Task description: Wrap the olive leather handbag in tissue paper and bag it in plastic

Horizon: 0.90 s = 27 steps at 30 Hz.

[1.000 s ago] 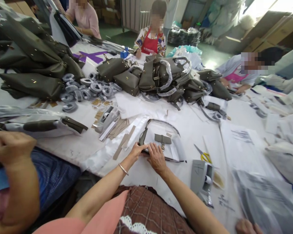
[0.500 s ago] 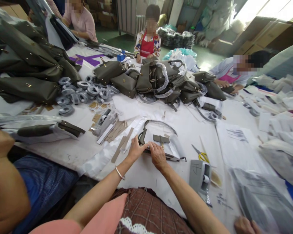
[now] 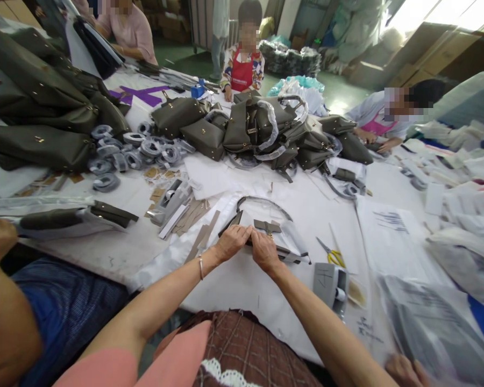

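Fingertips of the left hand (image 3: pixel 233 242) and right hand (image 3: pixel 265 250) meet, pinching the near edge of an olive-trimmed, pale-sided, curved-strap handbag (image 3: pixel 262 224) just beyond them on the flat white tabletop (image 3: pixel 229 290), apparently steadying it.

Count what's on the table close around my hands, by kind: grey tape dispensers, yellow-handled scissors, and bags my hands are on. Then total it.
Grey tape dispensers: 2, the left one and the right one
Yellow-handled scissors: 1
Bag at your left hand and right hand: 1
Total: 4
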Available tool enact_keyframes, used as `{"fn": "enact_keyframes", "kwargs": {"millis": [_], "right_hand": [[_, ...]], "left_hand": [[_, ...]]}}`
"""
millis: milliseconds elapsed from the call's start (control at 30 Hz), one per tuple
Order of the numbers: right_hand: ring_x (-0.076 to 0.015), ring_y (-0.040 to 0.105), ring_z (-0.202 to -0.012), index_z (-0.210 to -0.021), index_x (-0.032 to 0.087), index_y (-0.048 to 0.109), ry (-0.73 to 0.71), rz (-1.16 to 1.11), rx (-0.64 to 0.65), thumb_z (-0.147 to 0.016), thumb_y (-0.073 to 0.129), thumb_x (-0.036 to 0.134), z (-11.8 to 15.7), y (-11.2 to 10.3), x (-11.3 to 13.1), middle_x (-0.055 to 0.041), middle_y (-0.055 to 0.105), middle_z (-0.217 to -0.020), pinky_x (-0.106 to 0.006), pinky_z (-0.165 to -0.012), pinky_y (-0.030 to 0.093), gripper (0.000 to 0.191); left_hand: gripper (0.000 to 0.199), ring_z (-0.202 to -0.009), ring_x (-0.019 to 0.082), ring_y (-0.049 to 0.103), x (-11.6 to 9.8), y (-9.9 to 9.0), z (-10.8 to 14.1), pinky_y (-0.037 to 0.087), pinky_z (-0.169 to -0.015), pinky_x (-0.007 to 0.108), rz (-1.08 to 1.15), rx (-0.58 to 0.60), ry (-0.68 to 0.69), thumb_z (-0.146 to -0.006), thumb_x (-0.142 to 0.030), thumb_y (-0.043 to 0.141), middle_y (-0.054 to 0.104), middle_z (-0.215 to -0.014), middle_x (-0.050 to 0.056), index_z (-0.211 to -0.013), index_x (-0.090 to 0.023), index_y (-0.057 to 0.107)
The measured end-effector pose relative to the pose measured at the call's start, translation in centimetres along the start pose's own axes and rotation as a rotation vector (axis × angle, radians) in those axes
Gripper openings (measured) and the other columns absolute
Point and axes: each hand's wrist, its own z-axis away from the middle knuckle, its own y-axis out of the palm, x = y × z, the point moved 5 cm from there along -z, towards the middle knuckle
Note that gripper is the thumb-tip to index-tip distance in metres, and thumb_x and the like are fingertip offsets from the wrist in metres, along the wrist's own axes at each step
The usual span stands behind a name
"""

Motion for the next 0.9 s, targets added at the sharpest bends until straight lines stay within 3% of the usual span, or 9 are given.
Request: {"fn": "enact_keyframes", "kwargs": {"millis": [200,333,433,533,633,767,833,900], "right_hand": [[-0.0232,0.059,-0.113,-0.132,0.013,0.050,0.070,-0.013,0.065,-0.082,0.045,0.005,-1.2,-0.9,0.3,-0.0147,0.057,-0.136,-0.034,-0.097,0.046,0.051],[-0.0260,0.066,-0.099,-0.114,0.018,0.061,0.153,-0.056,0.245,-0.075,0.060,0.008,-1.5,-0.9,0.5,-0.0114,0.070,-0.112,-0.035,-0.084,0.051,0.040],[-0.0240,0.069,-0.092,-0.110,0.023,0.067,0.204,-0.327,0.331,-0.074,0.068,0.021,-1.6,-1.7,-0.4,-0.0061,0.073,-0.102,-0.032,-0.078,0.052,0.035],[-0.0194,0.069,-0.088,-0.103,0.024,0.072,0.300,-0.736,0.243,-0.081,0.061,0.030,-2.2,-3.4,-3.3,-0.0033,0.074,-0.097,-0.029,-0.079,0.052,0.026],[-0.0188,0.067,-0.079,-0.082,0.019,0.072,0.500,-0.923,0.083,-0.080,0.058,0.040,-2.7,-4.6,-8.3,-0.0039,0.073,-0.081,-0.030,-0.077,0.051,0.025],[-0.0174,0.061,-0.067,-0.072,0.017,0.065,0.672,-0.903,-0.024,-0.075,0.059,0.049,-3.0,-4.1,-13.7,-0.0038,0.067,-0.067,-0.029,-0.069,0.047,0.033],[-0.0168,0.058,-0.063,-0.070,0.018,0.062,0.692,-0.824,-0.007,-0.076,0.057,0.051,-3.4,-3.1,-14.3,-0.0027,0.064,-0.064,-0.029,-0.066,0.044,0.035],[-0.0162,0.055,-0.060,-0.067,0.019,0.058,0.663,-0.722,0.026,-0.078,0.054,0.051,-4.0,-2.1,-13.4,-0.0012,0.061,-0.060,-0.028,-0.063,0.041,0.034]], "left_hand": [[0.031,-0.097,0.023,0.064,0.7,-0.3,-0.3,0.053,-0.087,0.038,0.095,-0.060,-0.043,-0.096,-0.011,0.043,0.066,-0.105,0.014,-0.124,-0.008,0.054],[0.028,-0.097,0.022,0.064,0.8,0.8,1.4,0.055,-0.085,0.037,0.199,-0.031,-0.049,-0.095,-0.011,0.044,0.066,-0.103,0.012,-0.120,-0.011,0.057],[0.030,-0.095,0.021,0.064,0.8,1.5,3.2,0.056,-0.084,0.037,0.187,-0.057,-0.019,-0.095,-0.009,0.042,0.066,-0.104,0.011,-0.119,-0.012,0.058],[0.030,-0.098,0.020,0.064,1.1,1.7,4.5,0.056,-0.086,0.037,0.172,-0.112,-0.011,-0.095,-0.009,0.042,0.066,-0.107,0.011,-0.119,-0.013,0.059],[0.029,-0.103,0.020,0.063,1.4,1.8,4.8,0.056,-0.091,0.036,0.188,-0.129,-0.021,-0.095,-0.009,0.043,0.067,-0.109,0.010,-0.118,-0.014,0.060],[0.029,-0.109,0.020,0.062,1.6,1.8,5.0,0.054,-0.098,0.037,0.198,-0.122,-0.050,-0.096,-0.009,0.043,0.067,-0.111,0.009,-0.118,-0.015,0.061],[0.030,-0.113,0.019,0.061,1.4,1.8,5.2,0.050,-0.104,0.042,0.201,-0.124,-0.064,-0.096,-0.009,0.043,0.068,-0.110,0.009,-0.118,-0.015,0.061],[0.031,-0.117,0.019,0.060,1.1,1.8,5.6,0.042,-0.111,0.049,0.205,-0.132,-0.093,-0.096,-0.007,0.042,0.068,-0.111,0.008,-0.119,-0.016,0.061]]}}
